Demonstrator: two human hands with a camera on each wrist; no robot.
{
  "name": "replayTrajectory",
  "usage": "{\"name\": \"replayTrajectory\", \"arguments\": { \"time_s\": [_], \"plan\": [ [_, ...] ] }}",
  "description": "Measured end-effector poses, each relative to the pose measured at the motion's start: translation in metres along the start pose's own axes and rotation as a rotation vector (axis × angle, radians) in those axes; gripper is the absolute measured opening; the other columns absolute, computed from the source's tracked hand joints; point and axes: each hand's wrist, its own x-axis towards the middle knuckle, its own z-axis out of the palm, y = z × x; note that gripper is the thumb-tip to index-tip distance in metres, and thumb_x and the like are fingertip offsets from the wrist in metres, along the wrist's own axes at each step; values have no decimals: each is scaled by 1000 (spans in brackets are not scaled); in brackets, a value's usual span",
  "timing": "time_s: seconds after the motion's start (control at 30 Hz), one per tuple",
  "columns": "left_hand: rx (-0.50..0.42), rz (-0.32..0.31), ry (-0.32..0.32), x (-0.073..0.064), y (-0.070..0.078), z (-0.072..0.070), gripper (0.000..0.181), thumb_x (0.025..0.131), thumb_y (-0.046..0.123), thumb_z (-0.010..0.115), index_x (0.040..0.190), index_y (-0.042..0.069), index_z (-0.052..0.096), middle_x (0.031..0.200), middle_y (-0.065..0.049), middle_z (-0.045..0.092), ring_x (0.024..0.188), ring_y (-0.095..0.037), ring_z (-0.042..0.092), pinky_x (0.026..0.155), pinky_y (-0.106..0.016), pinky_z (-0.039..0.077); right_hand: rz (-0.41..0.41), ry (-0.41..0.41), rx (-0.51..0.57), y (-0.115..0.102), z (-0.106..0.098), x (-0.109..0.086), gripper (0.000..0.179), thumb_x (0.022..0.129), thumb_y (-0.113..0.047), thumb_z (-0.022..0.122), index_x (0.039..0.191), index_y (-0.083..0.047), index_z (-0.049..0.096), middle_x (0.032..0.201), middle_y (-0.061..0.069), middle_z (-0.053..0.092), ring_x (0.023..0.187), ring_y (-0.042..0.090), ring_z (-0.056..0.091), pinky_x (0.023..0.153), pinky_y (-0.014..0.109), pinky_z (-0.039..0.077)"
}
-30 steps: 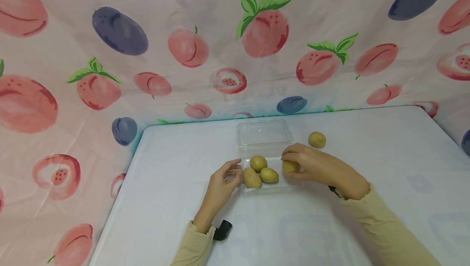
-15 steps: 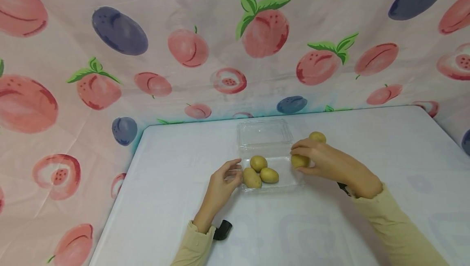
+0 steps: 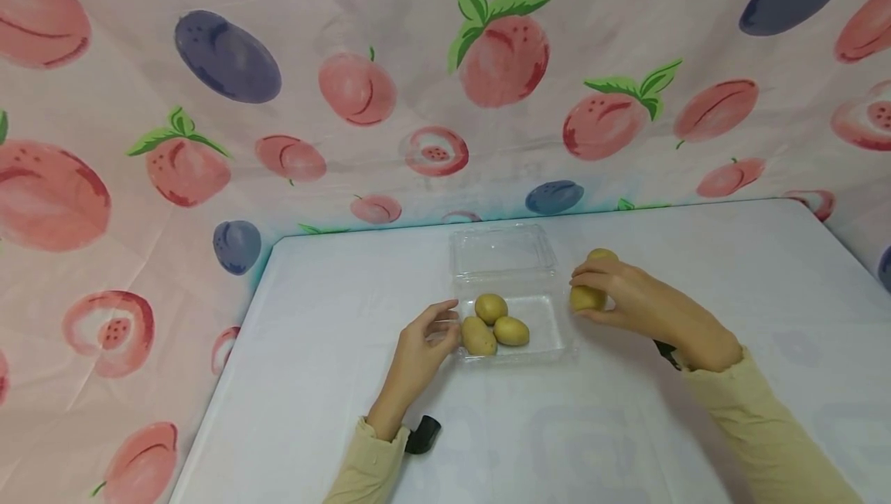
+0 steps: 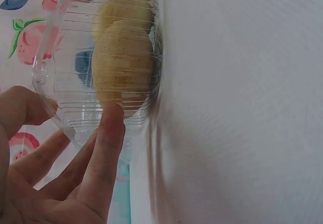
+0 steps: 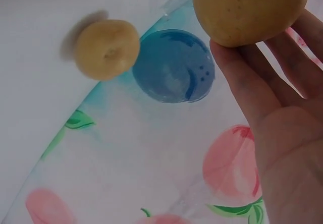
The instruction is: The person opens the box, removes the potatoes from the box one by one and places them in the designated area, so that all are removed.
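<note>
In the head view my right hand holds a potato between thumb and fingers, just right of the clear plastic clamshell container. The right wrist view shows this held potato at the fingertips. A loose potato lies behind that hand, partly hidden. Inside the container's left half sit 3 potatoes. My left hand holds the container's left end; in the left wrist view, one fingertip presses the ribbed wall near a potato, and another finger reaches the rim.
The container's lid lies folded back, away from me. A white cloth covers the table. Behind it hangs a fruit-printed curtain. A black wrist device sticks out at my left cuff.
My right hand has carried its potato rightward, out of the container's right half and past its edge. The left hand and the other potatoes have stayed put.
</note>
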Motion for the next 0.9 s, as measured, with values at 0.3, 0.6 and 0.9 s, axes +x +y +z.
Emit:
{"name": "replayTrajectory", "arguments": {
  "time_s": [0.3,0.6,0.9],
  "plan": [
    [16,-5,0,0,-1,0,40,96,10,63,135,3,58,121,-16,66,110,-27,66,90,-28,57,46,-19,-5,13,3,-8,38,72,-7,87,105,3,71,111,15,65,104,31,61,84,46,58],
    [10,0,1,1,-2,0,39,96,10,63,134,4,59,120,-16,66,109,-27,66,89,-27,57,133,-55,16,23,4,-17,40,74,-8,86,108,5,70,117,21,65,112,40,60,92,54,54],
    [1,2,-4,1,-1,0,39,97,11,62,135,3,58,121,-17,65,110,-29,66,89,-27,58,180,-79,39,34,5,-23,41,76,-9,85,112,4,69,120,22,64,116,44,58,96,58,51]
  ]
}}
